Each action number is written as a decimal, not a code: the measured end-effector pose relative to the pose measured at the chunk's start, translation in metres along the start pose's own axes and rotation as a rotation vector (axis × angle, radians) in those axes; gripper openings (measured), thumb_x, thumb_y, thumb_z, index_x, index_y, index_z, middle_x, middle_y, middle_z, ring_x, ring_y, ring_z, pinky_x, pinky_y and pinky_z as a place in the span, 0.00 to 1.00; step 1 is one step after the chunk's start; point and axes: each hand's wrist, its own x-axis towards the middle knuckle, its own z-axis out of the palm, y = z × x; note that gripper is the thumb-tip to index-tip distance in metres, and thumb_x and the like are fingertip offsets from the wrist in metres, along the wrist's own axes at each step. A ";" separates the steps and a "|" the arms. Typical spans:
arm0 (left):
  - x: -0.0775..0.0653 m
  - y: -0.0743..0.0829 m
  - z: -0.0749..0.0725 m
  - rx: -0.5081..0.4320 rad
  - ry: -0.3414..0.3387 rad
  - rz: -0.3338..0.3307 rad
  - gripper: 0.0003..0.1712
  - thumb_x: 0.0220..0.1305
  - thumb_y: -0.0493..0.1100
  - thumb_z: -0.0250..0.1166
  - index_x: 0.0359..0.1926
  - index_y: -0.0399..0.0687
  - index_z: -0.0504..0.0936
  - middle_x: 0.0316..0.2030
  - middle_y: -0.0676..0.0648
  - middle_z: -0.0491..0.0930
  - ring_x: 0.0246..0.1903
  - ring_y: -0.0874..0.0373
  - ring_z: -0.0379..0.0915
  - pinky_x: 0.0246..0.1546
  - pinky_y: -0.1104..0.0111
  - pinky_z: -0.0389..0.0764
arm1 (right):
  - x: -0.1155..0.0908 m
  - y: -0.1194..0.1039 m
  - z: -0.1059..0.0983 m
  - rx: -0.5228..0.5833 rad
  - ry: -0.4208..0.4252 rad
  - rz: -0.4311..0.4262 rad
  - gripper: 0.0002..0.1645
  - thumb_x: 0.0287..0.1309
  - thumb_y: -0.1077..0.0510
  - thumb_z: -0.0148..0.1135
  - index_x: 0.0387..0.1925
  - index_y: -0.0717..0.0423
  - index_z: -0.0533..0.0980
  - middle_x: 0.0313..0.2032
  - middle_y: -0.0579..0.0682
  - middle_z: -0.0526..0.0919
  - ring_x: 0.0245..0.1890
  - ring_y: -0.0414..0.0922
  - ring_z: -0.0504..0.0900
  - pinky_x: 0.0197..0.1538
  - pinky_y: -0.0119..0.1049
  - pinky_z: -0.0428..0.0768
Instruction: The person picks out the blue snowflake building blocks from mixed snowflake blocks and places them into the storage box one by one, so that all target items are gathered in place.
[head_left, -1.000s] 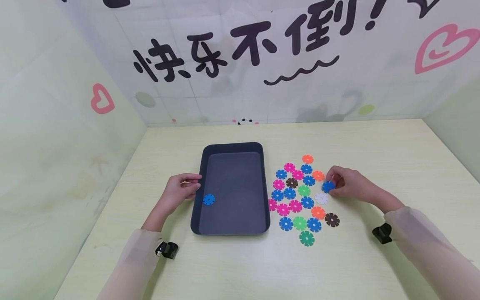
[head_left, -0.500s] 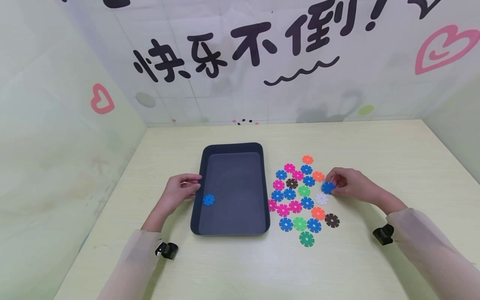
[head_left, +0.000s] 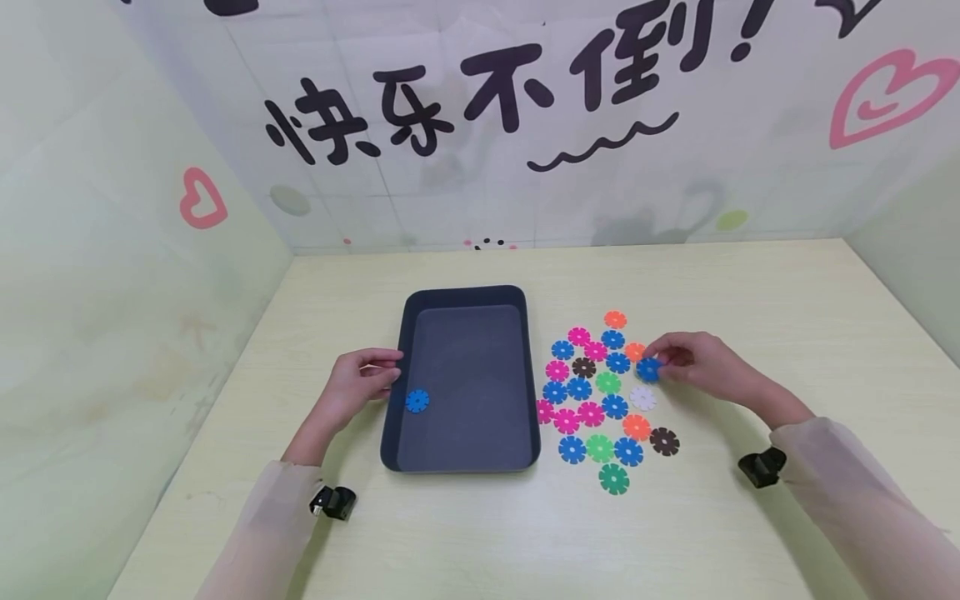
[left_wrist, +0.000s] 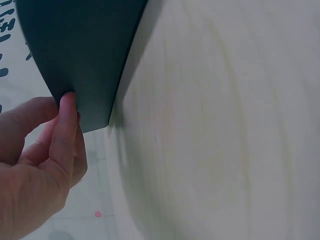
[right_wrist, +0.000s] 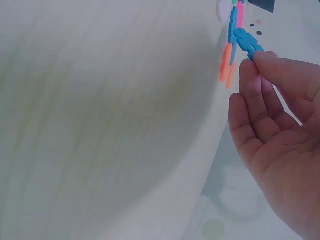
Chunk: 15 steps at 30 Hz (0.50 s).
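Observation:
My left hand (head_left: 360,385) pinches the left rim of a dark rectangular tray (head_left: 459,465); the left wrist view shows thumb and fingertip on either side of its wall (left_wrist: 92,60). Inside the tray, near its left wall, lies one blue notched plastic disc (head_left: 417,401). On the right, my right hand (head_left: 701,365) holds another blue notched disc (head_left: 648,369) between thumb and fingertips. That disc (right_wrist: 246,41) is tilted and off the table in the right wrist view. It hovers by an orange disc (head_left: 634,351) and a white disc (head_left: 642,397).
Right of the tray, several loose discs spread over the pale wooden table (head_left: 480,542), among them pink (head_left: 567,421), light green (head_left: 600,447), dark green (head_left: 614,478) and brown (head_left: 664,442) ones. A pink disc (head_left: 545,411) touches or nearly touches the tray's right side. Printed walls enclose the table.
My right hand has shifted slightly left and toward the back with the blue disc, which now overlaps the orange disc's edge in view. The left hand and tray stay in place.

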 end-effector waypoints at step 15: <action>0.001 -0.002 0.000 -0.003 0.006 0.003 0.18 0.61 0.34 0.60 0.53 0.35 0.75 0.39 0.40 0.74 0.31 0.59 0.75 0.34 0.63 0.81 | 0.014 -0.033 0.010 0.033 0.008 -0.083 0.14 0.51 0.70 0.63 0.42 0.64 0.78 0.37 0.52 0.80 0.36 0.46 0.77 0.41 0.26 0.77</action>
